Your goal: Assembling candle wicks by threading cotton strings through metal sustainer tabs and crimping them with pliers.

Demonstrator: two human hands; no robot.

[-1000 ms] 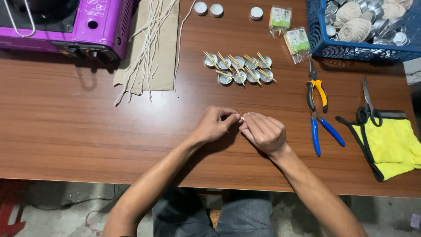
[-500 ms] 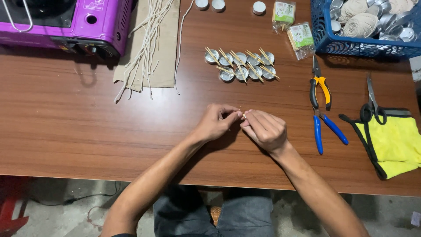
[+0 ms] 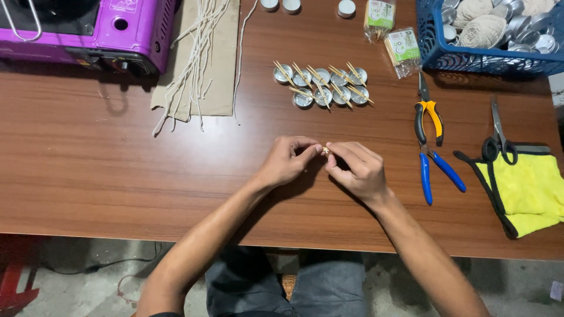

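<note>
From the head camera, the left hand (image 3: 286, 163) and right hand (image 3: 359, 171) meet fingertip to fingertip over the wooden table (image 3: 88, 176), both pinching a tiny pale piece (image 3: 325, 151), seemingly fitting or twisting it together. It is mostly hidden by fingers, its shape unclear. Finishing likely calls for a steady pinch, then setting it near the tealight cups with sticks (image 3: 322, 87).

Stove (image 3: 88, 29) far left on table (image 3: 117, 176); cups (image 3: 322, 85) centre; pliers (image 3: 429, 114), scissors (image 3: 498, 135) right; basket (image 3: 487, 35) far right.
</note>
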